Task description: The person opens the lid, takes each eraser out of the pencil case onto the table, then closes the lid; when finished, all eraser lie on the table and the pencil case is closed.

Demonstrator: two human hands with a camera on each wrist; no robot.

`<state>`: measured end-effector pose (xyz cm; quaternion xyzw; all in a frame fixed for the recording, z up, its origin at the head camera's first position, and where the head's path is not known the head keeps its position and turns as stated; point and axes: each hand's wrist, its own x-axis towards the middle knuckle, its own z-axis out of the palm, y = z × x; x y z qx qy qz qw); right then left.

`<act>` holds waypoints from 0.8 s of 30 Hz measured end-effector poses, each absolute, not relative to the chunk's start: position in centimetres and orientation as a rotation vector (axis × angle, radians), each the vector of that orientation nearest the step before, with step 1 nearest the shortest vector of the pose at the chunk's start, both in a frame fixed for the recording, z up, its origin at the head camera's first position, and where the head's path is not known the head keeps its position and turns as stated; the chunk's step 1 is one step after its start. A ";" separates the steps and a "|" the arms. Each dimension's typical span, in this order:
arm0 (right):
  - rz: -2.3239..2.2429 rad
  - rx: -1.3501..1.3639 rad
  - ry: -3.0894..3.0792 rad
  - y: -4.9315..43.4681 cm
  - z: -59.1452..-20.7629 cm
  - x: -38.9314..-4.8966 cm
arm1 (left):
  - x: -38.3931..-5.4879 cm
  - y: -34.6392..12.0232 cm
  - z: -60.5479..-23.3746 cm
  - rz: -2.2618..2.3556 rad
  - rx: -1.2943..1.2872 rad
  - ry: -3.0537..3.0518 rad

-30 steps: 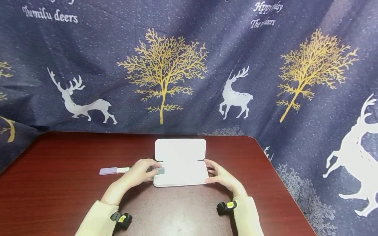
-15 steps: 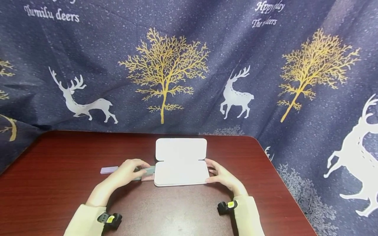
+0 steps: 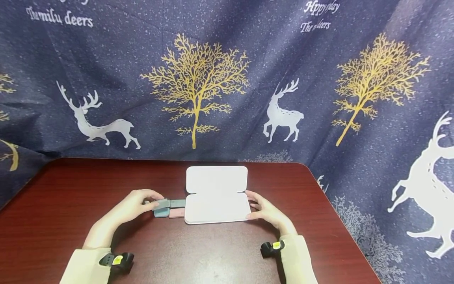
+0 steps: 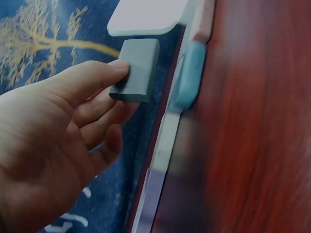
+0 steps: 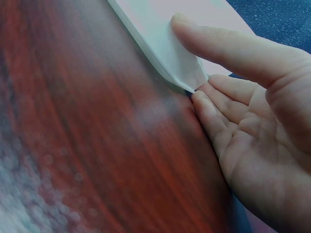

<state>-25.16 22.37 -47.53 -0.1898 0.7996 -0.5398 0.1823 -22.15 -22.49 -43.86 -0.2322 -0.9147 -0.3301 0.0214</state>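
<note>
My left hand [image 3: 133, 207] pinches a small grey-green block [image 4: 136, 70] between thumb and fingers. In the left wrist view the block is held above a row of other blocks. Under and beside it lie a teal block [image 3: 161, 212], a pink block [image 3: 177, 213] and another grey-green block [image 3: 178, 203], near the left end of a white hinged case [image 3: 217, 208]. The case lies unfolded, its lid [image 3: 217, 179] tipped back. At its right end my right hand [image 3: 264, 211] grips it, thumb [image 5: 209, 43] on top and fingers at the edge.
A white block [image 4: 165, 141] and a purple block [image 4: 149, 196] continue the row to the left, mostly behind my left hand in the head view. The dark red table [image 3: 88, 185] ends at a curtain [image 3: 227, 79] printed with deer and trees.
My left hand has moved left, away from the case's left end, uncovering the grey-green and pink blocks there and covering the purple one. My right hand and the case have stayed put.
</note>
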 end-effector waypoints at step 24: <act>-1.553 -0.550 2.232 22.4 -47.4 -25.0 | -21.8 -27.0 -44.8 -1.119 -0.827 -2.909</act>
